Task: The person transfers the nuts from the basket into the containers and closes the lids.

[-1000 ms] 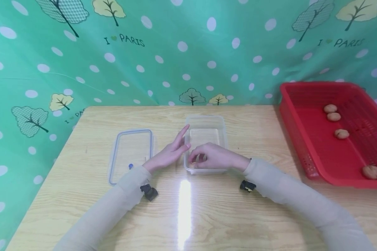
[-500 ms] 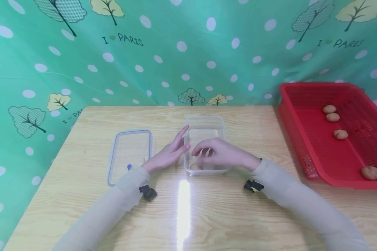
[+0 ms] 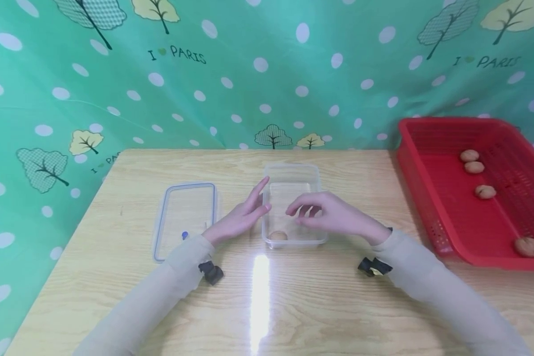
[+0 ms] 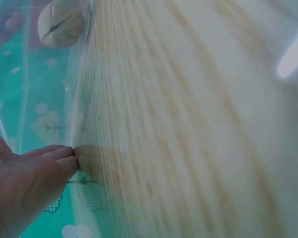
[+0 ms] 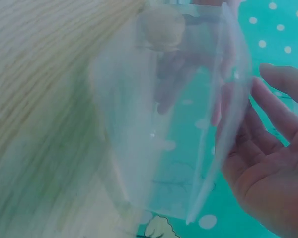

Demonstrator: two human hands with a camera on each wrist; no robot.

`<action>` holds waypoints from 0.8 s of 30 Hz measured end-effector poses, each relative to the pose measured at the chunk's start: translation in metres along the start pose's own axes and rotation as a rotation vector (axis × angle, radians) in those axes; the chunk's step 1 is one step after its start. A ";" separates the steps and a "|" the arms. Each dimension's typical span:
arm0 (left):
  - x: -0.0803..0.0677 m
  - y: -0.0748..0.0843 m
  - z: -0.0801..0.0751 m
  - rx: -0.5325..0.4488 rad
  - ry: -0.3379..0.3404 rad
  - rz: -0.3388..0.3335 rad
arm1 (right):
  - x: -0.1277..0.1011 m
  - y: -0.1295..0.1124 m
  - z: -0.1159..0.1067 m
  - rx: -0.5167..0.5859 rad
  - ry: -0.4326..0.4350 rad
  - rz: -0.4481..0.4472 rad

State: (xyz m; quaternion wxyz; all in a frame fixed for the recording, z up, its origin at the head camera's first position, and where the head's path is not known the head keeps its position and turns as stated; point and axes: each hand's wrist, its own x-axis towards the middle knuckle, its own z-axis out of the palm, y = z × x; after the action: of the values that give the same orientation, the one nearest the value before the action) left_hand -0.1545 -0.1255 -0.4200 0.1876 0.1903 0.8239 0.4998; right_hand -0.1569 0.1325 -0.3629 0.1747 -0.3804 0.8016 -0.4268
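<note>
A clear plastic container [image 3: 293, 173] stands on the table in the head view. One walnut [image 3: 278, 236] lies inside at its near left corner; it shows through the wall in the left wrist view as a pale round walnut [image 4: 61, 24]. My left hand [image 3: 240, 220] rests against the container's left side, its fingers straight. Over the container's right rim hovers my right hand [image 3: 329, 212], fingers loosely bent and holding nothing. In the right wrist view, the right hand [image 5: 268, 153] is beside the clear wall with its fingers spread.
A clear lid [image 3: 187, 210] with a blue seal lies left of the container. To the right stands a red basket [image 3: 420, 198] holding several walnuts [image 3: 485, 192]. A green patterned cloth [image 3: 231, 74] hangs behind the wooden table [image 3: 320, 306].
My right hand has let go of the walnut in the container's near left corner and moved up and right. The left hand has stayed in place.
</note>
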 end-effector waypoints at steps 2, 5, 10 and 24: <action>0.000 0.000 0.000 0.001 0.003 0.003 | -0.003 -0.001 -0.003 -0.004 0.023 -0.007; 0.000 0.000 0.000 0.005 0.003 0.005 | -0.008 -0.001 -0.007 -0.007 0.049 -0.017; 0.000 0.001 0.000 0.009 0.004 0.013 | -0.017 -0.002 -0.015 -0.015 0.078 0.016; 0.000 0.002 0.000 0.020 0.007 0.001 | -0.049 0.003 -0.045 -0.075 0.177 0.064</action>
State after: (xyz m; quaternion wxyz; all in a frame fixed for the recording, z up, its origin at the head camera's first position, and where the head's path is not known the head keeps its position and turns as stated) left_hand -0.1547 -0.1251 -0.4184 0.1826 0.1907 0.8294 0.4923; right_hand -0.1533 0.1956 -0.3414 0.1021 -0.3218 0.8411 -0.4227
